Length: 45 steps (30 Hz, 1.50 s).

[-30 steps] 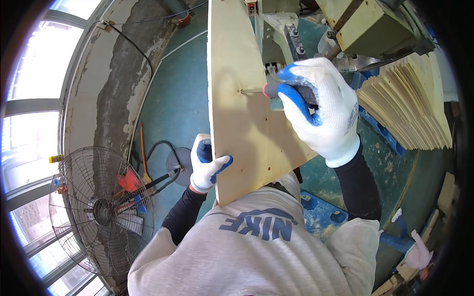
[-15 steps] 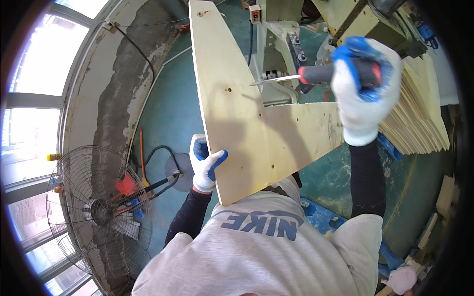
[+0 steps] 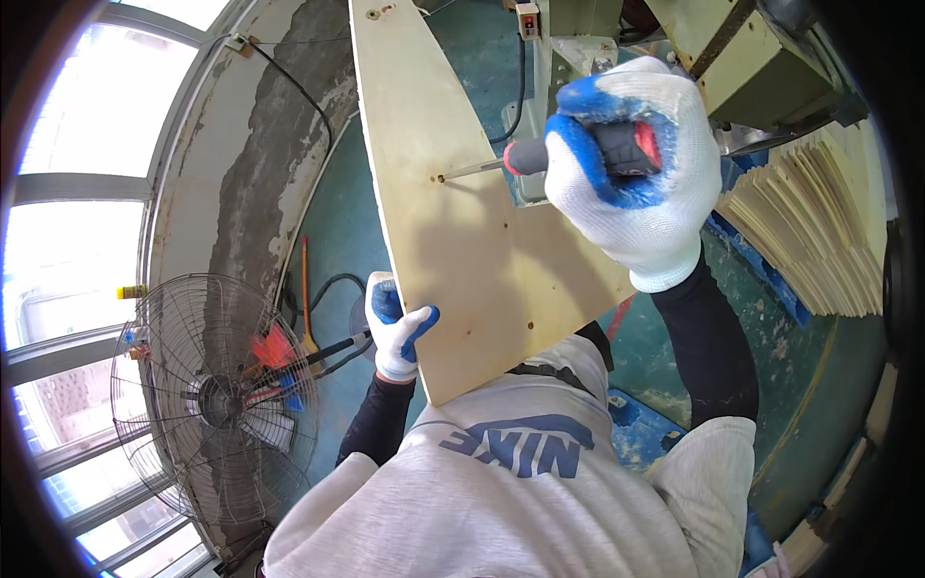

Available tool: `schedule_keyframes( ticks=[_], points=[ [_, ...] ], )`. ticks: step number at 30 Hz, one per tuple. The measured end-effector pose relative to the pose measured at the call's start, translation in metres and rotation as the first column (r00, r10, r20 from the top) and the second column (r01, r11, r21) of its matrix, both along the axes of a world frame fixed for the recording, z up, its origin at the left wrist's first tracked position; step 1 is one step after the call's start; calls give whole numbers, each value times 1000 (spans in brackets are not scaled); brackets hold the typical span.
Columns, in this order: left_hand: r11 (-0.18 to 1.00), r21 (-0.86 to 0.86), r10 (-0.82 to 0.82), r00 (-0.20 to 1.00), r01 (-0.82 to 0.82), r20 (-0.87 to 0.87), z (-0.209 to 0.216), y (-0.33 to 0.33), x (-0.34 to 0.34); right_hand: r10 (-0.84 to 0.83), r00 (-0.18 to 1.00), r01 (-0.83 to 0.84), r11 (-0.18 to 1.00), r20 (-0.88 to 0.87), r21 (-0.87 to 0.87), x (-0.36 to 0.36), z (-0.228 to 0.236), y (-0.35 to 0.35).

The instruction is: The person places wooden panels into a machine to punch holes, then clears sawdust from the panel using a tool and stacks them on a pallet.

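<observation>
A pale L-shaped plywood board lies across the view in front of my body, dotted with several small dark knots or holes. Its left edge is pinched by my gloved left hand, thumb on top and fingers curled beneath. My right hand, in a white glove with a blue palm, is wrapped round the black and red handle of a screwdriver. The screwdriver's thin metal shaft points left, and its tip meets the board at a small dark hole. My right fist covers part of the board's right arm.
A caged floor fan stands at the left, by the windows. Stacked plywood pieces fan out at the right beneath a green machine. A blue stained object lies on the floor beside my body.
My right hand has moved left and brought the screwdriver's tip from above the board's inner edge to the dark hole. My left hand keeps its grip on the board.
</observation>
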<state>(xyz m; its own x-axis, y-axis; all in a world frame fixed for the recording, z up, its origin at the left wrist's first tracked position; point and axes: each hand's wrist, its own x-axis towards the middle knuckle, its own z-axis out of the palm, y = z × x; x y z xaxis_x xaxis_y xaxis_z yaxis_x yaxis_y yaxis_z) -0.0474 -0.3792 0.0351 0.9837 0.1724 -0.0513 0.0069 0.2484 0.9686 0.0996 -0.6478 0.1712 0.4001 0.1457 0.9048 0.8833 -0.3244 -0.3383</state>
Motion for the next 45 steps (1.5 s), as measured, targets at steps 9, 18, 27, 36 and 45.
schedule_keyframes(
  ticks=[9, 18, 27, 36, 45],
  points=[
    [1000, 24, -1, 1000, 2, -30, 5, -5, 0, 18, 999, -20, 997, -33, -74, 6, -7, 12],
    [998, -56, -10, 999, 12, 38, 1, -8, 10, -6, 940, -128, 920, -340, -371, 22, -48, 45],
    [977, -177, 112, 992, -122, -64, -30, -9, 15, -352, 872, 437, 874, 341, -214, 56, 143, -20],
    [980, -139, 145, 989, -145, -4, -28, 1, 14, -605, 743, 482, 189, 285, -856, 151, 80, -51],
    [950, -148, 269, 962, -273, -46, -42, -12, -15, -121, 978, 159, 959, 170, -235, 16, 41, -47]
  ],
)
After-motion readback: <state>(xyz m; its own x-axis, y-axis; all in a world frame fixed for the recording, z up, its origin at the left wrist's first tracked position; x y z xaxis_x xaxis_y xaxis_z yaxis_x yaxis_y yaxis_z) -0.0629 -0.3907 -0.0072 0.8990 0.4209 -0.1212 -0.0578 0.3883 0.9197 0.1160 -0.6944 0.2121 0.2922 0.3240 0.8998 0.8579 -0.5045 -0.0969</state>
